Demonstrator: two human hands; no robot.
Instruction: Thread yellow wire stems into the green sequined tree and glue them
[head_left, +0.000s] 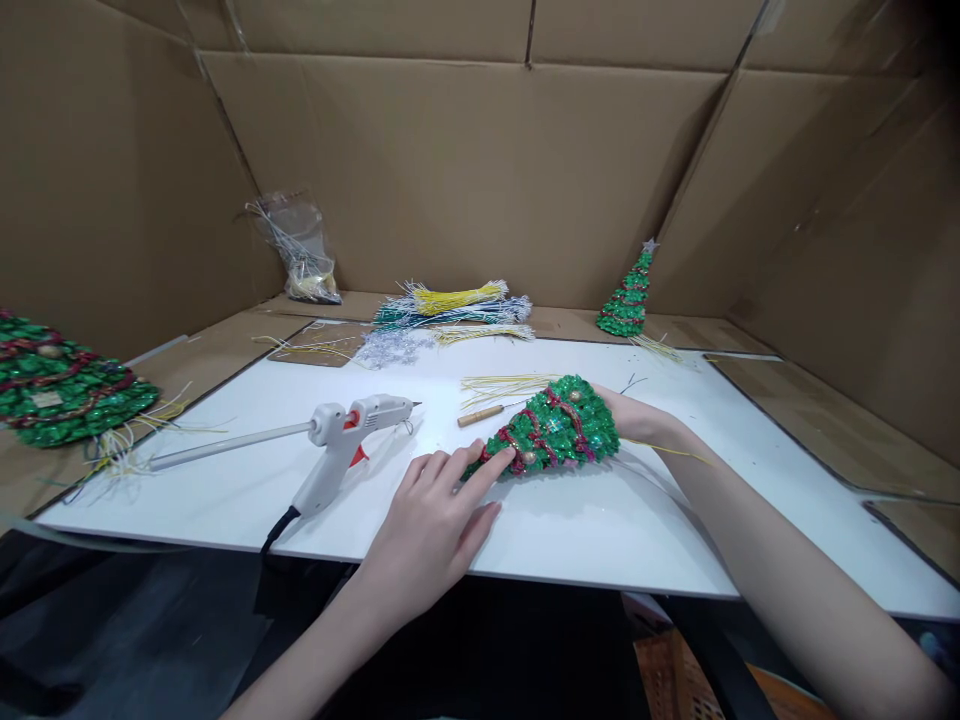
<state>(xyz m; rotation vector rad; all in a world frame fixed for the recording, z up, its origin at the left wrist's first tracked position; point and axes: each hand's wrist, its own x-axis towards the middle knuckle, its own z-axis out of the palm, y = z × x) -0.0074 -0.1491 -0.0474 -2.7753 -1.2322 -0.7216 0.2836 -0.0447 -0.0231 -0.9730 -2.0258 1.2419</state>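
Note:
A small green tinsel Christmas tree (559, 425) with red garland and small baubles lies tilted over the white board, its narrow tip toward the left. My left hand (439, 510) holds it near the tip, the index finger laid along the garland and the thumb standing apart below. Behind the wide base, my right hand (626, 415) grips the tree; most of its fingers are hidden. A thin yellow wire sticks out from the base across my right wrist. Just beyond the tree lie an awl with a wooden handle (480, 416) and several loose yellow wires (510, 384).
A white glue gun (349, 440) with a long glue stick stands on the left of the board (660, 530). Other decorated trees are at far left (67, 385) and back right (628, 295). Wire bundles (457, 300), silvery pieces (394, 348) and a plastic bag (300, 250) sit near the cardboard wall.

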